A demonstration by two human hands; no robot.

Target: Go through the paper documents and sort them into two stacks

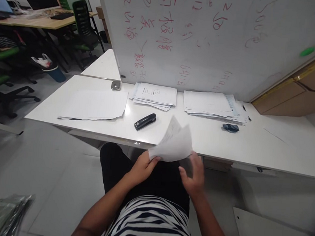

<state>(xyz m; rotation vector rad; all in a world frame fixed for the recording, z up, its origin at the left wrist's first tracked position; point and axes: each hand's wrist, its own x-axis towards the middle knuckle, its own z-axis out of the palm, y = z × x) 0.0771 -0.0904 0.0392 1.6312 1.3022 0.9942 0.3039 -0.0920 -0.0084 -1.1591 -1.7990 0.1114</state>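
My left hand (142, 166) is closed on the lower left corner of a few white paper sheets (175, 142), held tilted over the table's front edge. Just to the right and below the sheets is my right hand (195, 173), fingers spread, holding nothing. A black stapler (145, 121) lies on the white table (212, 146) a little beyond the sheets. Further back lie a middle paper stack (155, 95), a right paper stack (213, 106) and a large sheet pile (95, 106) at the left.
A whiteboard (207, 34) with red writing stands behind the table. A small dark object (230, 127) lies near the right stack, a grey round object (115, 85) at the back left. Office chairs (84, 21) and desks (36, 21) stand far left. A plastic bag (1, 213) lies on the floor.
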